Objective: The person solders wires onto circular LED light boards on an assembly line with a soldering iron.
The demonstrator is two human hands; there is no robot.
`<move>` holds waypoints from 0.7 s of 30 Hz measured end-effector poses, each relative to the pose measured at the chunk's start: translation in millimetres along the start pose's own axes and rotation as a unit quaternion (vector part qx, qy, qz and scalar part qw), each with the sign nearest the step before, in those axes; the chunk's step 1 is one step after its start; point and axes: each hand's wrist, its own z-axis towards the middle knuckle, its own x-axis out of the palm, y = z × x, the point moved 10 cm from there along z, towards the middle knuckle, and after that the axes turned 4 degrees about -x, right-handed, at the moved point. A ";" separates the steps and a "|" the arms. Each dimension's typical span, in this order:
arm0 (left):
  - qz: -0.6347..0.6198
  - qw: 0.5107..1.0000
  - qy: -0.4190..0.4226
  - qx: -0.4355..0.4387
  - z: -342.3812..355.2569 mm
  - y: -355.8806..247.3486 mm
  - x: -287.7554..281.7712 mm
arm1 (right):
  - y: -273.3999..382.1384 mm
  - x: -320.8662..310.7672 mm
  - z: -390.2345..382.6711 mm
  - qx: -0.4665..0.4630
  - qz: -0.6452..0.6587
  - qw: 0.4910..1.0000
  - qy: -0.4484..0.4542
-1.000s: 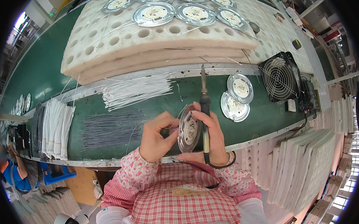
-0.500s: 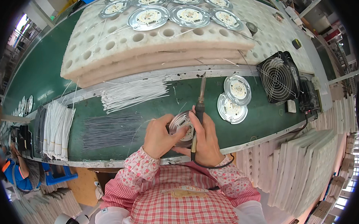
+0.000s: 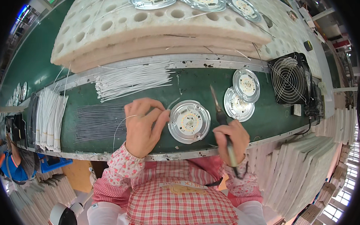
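Note:
A round silver LED lamp plate (image 3: 189, 122) lies face up on the green bench between my hands. My left hand (image 3: 145, 125) is at its left edge, thumb and forefinger pinched on a thin solder wire (image 3: 115, 133) that loops back over the fingers. A short pale wire end (image 3: 173, 102) sticks out beyond the fingertips. In my right hand (image 3: 233, 139) is a soldering iron (image 3: 220, 115), its tip pointing away from me, right of the plate and apart from it.
White wires (image 3: 130, 83) and dark grey wires (image 3: 98, 122) lie in bunches at the left. Two overlapping lamp plates (image 3: 246, 86) and a black fan (image 3: 288, 79) stand right. Behind is a thick white foam block (image 3: 153, 43) bearing more plates.
The lamp plate has gone from my hands onto the bench. My hands have moved apart, the right one carrying the iron rightward. The view has shifted slightly.

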 end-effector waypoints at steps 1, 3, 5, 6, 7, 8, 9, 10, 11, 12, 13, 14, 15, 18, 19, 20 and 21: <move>-0.020 0.999 0.039 0.021 -2.8 -2.5 5.6 | -0.4 -16.5 6.2 0.027 0.067 0.996 -0.053; -0.039 0.998 0.038 0.025 -7.4 -3.0 10.2 | -5.0 -31.3 7.2 0.053 0.134 0.985 -0.100; -0.064 0.995 0.036 0.065 -9.3 -11.2 14.6 | -10.1 -20.3 3.4 0.070 0.196 0.978 0.008; -0.079 0.995 0.029 0.062 -9.7 -10.4 17.4 | -4.4 -21.1 8.9 0.036 0.187 0.981 0.026; -0.081 0.994 0.029 0.060 -9.2 -10.2 19.4 | -5.5 -19.4 9.0 0.037 0.186 0.981 0.028; -0.091 0.992 0.050 0.073 -9.3 -13.0 24.8 | -3.6 -18.5 8.7 0.020 0.200 0.979 0.023; -0.101 0.988 0.071 0.087 -9.7 -15.7 29.9 | -1.3 -18.7 8.9 0.002 0.214 0.977 0.017; -0.102 0.989 0.070 0.084 -9.9 -14.8 31.2 | -1.6 -17.3 9.8 0.002 0.214 0.977 0.020; -0.110 0.987 0.075 0.085 -10.5 -14.7 33.2 | -1.2 -16.3 10.8 -0.002 0.216 0.976 0.022; -0.118 0.986 0.079 0.086 -11.1 -14.4 34.5 | -1.0 -15.5 11.8 -0.005 0.218 0.976 0.023; -0.119 0.986 0.079 0.084 -11.0 -13.4 35.1 | -1.6 -15.1 13.0 -0.005 0.218 0.976 0.025; -0.131 0.984 0.083 0.088 -11.2 -13.4 35.8 | -0.6 -14.2 14.5 -0.010 0.217 0.976 0.034; -0.142 0.982 0.087 0.091 -11.4 -13.4 36.4 | 0.3 -12.8 15.6 -0.016 0.216 0.975 0.042; -0.141 0.980 0.100 0.097 -10.5 -13.1 39.3 | 1.2 -10.2 16.2 -0.032 0.212 0.976 0.041; -0.141 0.980 0.099 0.096 -10.1 -12.1 39.9 | 1.3 -10.2 17.2 -0.032 0.212 0.976 0.043; -0.139 0.980 0.102 0.094 -10.0 -11.2 41.8 | 3.1 -9.7 18.3 -0.039 0.202 0.977 0.051; -0.137 0.981 0.105 0.093 -9.7 -10.7 43.1 | 4.6 -9.0 19.0 -0.045 0.192 0.979 0.059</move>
